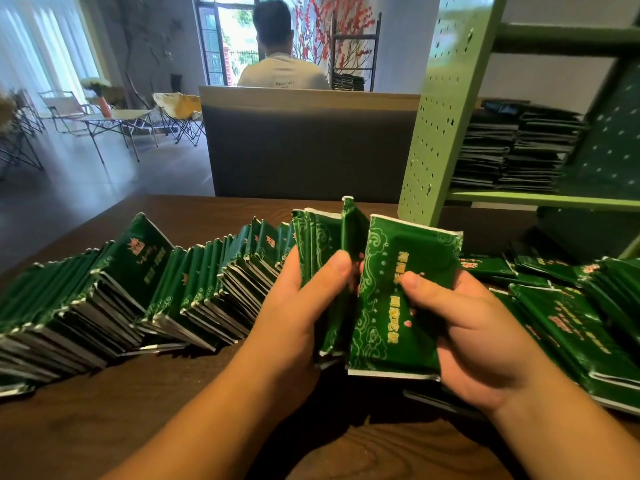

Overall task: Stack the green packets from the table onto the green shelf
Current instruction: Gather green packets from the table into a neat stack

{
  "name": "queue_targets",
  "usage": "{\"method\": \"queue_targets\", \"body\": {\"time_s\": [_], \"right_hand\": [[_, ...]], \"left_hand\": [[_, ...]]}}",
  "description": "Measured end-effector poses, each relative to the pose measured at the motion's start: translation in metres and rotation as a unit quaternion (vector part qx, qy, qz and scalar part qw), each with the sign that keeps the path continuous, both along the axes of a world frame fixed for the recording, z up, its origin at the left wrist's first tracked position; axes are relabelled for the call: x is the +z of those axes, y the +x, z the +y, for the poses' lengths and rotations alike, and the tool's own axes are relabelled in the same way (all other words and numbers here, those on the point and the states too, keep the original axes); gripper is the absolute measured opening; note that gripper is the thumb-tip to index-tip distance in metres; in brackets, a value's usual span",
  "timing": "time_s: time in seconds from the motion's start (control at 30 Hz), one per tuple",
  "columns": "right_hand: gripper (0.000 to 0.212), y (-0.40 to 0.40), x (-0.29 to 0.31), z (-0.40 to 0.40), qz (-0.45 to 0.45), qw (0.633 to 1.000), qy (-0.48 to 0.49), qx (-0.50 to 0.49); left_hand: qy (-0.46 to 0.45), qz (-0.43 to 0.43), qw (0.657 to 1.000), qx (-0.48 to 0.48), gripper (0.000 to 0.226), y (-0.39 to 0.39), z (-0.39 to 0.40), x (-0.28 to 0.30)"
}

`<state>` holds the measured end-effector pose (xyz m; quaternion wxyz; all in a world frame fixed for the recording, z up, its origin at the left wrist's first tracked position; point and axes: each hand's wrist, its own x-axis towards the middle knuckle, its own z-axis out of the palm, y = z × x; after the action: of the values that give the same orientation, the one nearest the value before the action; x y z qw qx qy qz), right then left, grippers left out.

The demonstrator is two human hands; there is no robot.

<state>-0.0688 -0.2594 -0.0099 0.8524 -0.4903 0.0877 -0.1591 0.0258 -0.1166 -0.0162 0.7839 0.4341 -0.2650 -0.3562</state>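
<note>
My left hand (298, 306) grips a bunch of upright green packets (320, 244) over the brown table (104, 427). My right hand (478, 334) holds the front green packet (391, 306) with gold print, thumb pressed on its face. A long leaning row of green packets (138, 289) runs across the table to the left. More green packets (568, 327) lie loosely piled on the right. The green shelf (446, 109) stands at the right, with stacked packets (512, 150) on its lower level.
A grey panel with a wooden top (304, 147) stands behind the table. A person in a white shirt (282, 72) sits beyond it, back turned. Folding chairs and a small table (114, 123) are at the far left.
</note>
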Motion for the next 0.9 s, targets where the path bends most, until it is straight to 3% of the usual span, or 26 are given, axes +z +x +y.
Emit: {"method": "queue_targets", "body": {"time_s": [0.07,0.13,0.33,0.47,0.67,0.8,0.9], "right_hand": [[0.096,-0.0011,0.0012,-0.0002,0.006,1.000,-0.001,-0.001],[0.096,-0.0024,0.0008,-0.0019,0.007,1.000,0.002,0.008],[0.047,-0.0040,0.0035,-0.0057,0.025,0.998,-0.052,-0.019],[0.046,-0.0005,0.0076,-0.0006,-0.017,0.995,-0.082,-0.051],[0.043,0.0016,0.0054,0.0000,-0.004,0.987,-0.121,-0.103],[0.057,0.0004,0.0051,0.0016,-0.002,0.992,-0.114,-0.062],[0.053,-0.0014,0.0008,0.0034,0.010,0.996,-0.088,-0.031]], "left_hand": [[-0.015,-0.013,1.000,-0.017,0.082,0.0013,0.0001,-0.0036],[-0.027,-0.020,0.999,-0.017,0.076,0.0023,-0.0006,-0.0060],[-0.040,0.025,0.999,0.014,0.051,0.0010,-0.0013,0.0003],[-0.041,0.023,0.998,0.044,0.050,0.0021,-0.0057,-0.0032],[-0.026,0.001,0.998,0.056,0.044,-0.0015,-0.0046,-0.0034],[-0.008,-0.049,0.997,0.056,0.044,-0.0012,-0.0030,-0.0039],[0.004,-0.137,0.987,0.084,0.046,-0.0032,-0.0014,-0.0022]]}}
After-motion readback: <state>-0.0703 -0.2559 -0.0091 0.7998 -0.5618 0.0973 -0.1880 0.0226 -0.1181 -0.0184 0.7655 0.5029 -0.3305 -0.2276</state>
